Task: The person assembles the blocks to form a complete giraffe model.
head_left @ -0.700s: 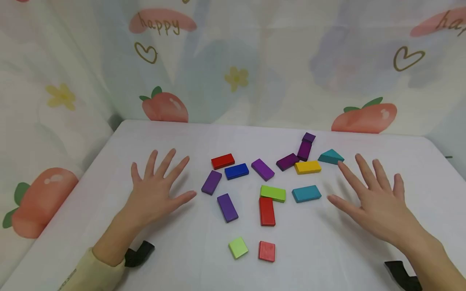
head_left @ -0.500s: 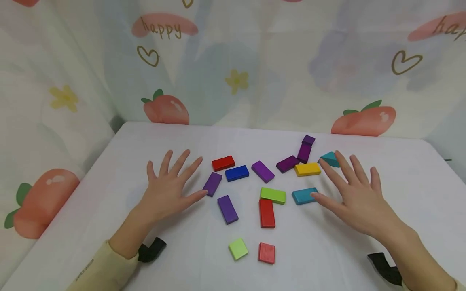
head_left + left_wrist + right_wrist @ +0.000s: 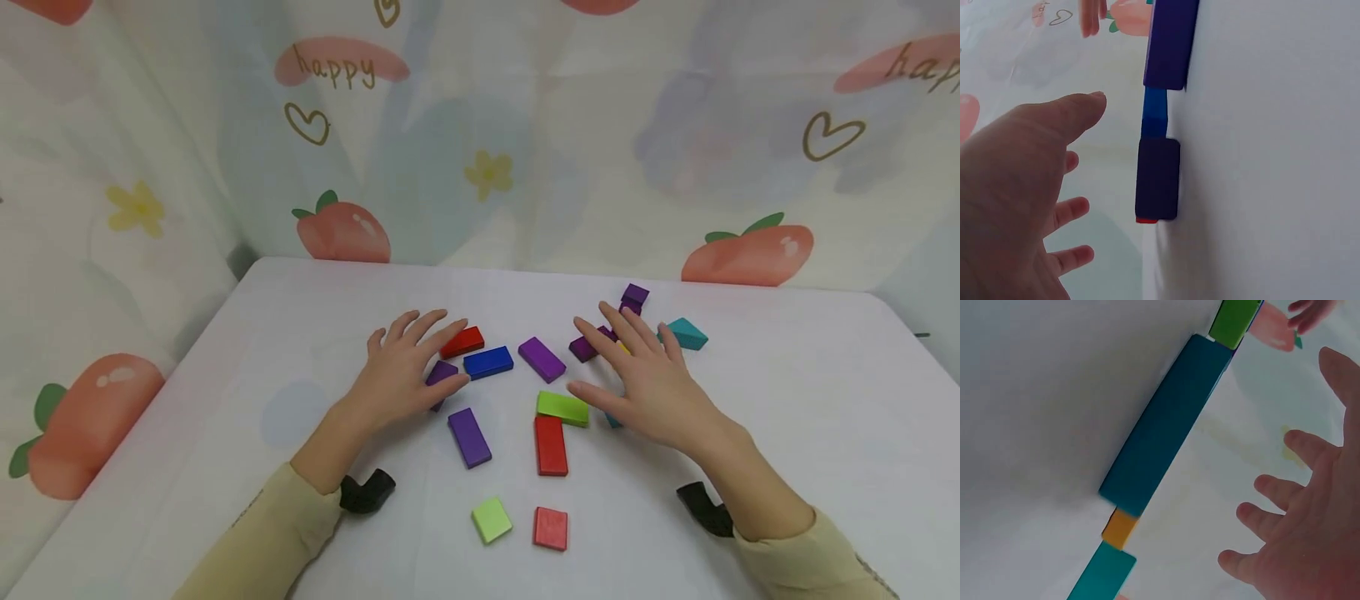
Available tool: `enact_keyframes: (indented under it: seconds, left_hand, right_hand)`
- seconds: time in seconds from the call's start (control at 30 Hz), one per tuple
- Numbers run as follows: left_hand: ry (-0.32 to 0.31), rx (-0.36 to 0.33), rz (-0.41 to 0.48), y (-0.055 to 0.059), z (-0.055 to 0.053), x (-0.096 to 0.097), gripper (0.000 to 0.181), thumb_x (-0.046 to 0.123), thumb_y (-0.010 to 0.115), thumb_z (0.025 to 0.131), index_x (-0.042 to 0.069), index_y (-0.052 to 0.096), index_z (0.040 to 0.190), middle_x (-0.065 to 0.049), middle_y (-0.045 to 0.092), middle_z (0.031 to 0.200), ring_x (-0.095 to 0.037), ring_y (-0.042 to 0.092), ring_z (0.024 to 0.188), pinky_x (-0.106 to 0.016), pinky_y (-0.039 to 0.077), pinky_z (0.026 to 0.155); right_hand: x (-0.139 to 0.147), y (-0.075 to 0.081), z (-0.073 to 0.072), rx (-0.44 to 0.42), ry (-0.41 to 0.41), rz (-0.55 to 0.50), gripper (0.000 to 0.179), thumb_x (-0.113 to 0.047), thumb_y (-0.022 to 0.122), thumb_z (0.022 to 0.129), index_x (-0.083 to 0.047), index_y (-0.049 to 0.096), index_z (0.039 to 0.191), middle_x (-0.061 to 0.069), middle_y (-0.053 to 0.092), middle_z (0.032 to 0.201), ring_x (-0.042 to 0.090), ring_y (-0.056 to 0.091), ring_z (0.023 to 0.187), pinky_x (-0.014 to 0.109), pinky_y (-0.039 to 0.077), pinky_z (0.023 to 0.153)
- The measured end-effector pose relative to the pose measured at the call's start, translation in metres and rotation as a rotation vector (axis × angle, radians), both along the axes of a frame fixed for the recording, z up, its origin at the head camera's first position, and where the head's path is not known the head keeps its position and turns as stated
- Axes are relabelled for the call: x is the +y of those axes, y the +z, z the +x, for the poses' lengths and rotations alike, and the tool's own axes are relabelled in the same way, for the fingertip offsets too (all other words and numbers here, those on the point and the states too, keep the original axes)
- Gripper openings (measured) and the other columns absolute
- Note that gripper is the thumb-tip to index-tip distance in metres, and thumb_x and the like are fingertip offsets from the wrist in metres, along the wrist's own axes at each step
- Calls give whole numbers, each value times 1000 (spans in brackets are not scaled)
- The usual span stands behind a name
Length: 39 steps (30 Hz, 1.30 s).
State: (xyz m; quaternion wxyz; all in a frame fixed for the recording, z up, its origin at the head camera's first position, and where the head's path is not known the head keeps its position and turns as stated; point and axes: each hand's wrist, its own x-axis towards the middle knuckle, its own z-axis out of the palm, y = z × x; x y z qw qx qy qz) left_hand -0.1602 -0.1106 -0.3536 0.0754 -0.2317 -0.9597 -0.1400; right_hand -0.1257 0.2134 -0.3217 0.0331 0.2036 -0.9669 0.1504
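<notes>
My left hand (image 3: 397, 375) hovers with spread fingers over the left side of the scattered blocks, holding nothing. Beneath it are a purple block (image 3: 442, 372) and a red block (image 3: 463, 342), both partly covered; a blue block (image 3: 488, 362) lies just past the thumb. My right hand (image 3: 652, 383), fingers apart, hangs over a teal block (image 3: 1160, 431), mostly hidden in the head view, and a yellow block (image 3: 1120, 529). Dark purple blocks (image 3: 591, 346) show around its fingertips. In both wrist views a gap separates the fingers from the blocks.
A teal triangular block (image 3: 686, 334) lies behind the right hand. In the middle are a purple block (image 3: 542, 359), a lime block (image 3: 562, 408) and a red block (image 3: 551, 447). Nearer lie another purple block (image 3: 469, 437), a lime square (image 3: 491, 521) and a red square (image 3: 551, 528). Printed curtains (image 3: 450, 208) surround the white table.
Both hands have moved inward from the sides, the left to the right and the right to the left, and now cover some blocks. The blocks have stayed in place.
</notes>
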Motion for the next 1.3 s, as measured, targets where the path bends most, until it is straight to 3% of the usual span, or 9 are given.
enact_keyframes:
  seconds: [0.1,0.27,0.43,0.57,0.8,1.1,1.3]
  left_hand:
    - [-15,-23,47,-3,-7,5,72,54,68,91,28,46,154,-7,41,156,-36,31,142,-69,29,107]
    - [-37,-52,125,-8,-16,9,66,47,73,90,25,52,149,-8,45,152,-35,34,140,-65,31,107]
    - [-42,-69,146,-10,-19,11,59,45,77,88,23,62,141,-7,51,146,-33,37,137,-63,33,107]
    - [-54,-67,151,-13,-19,10,50,45,79,86,22,70,130,-5,55,141,-31,40,134,-62,34,104]
    - [-87,-58,155,-15,-22,12,34,42,81,85,23,76,113,-2,58,136,-30,41,131,-61,35,101]
    - [-97,-57,132,-13,-19,10,27,35,81,86,20,77,108,-4,55,139,-33,38,132,-63,34,102]
    - [-112,-89,150,-12,-12,3,25,32,82,86,21,77,108,-3,54,129,-30,39,126,-58,35,100]
  right_hand:
    - [-9,1,-6,-26,18,-13,78,-50,66,94,-18,36,159,18,19,165,43,14,149,71,1,114]
    - [-26,-1,-21,-32,103,-51,70,-40,69,95,-16,43,155,16,31,161,41,28,145,67,17,115]
    - [-41,-3,-37,-95,160,-125,63,-34,70,96,-16,49,152,13,39,158,39,35,143,62,34,110]
    - [-49,-2,-48,-136,173,-183,58,-28,71,96,-14,52,149,13,44,154,36,39,142,58,38,109]
    - [-60,1,-65,-154,198,-177,55,-24,70,97,-13,53,148,14,47,152,35,40,141,55,38,110]
    - [-75,3,-81,-180,205,-157,47,-20,68,98,-9,58,143,13,54,146,32,44,139,52,35,114]
    - [-88,-1,-94,-232,222,-131,42,-16,68,98,-7,61,139,11,59,141,31,48,135,50,37,113]
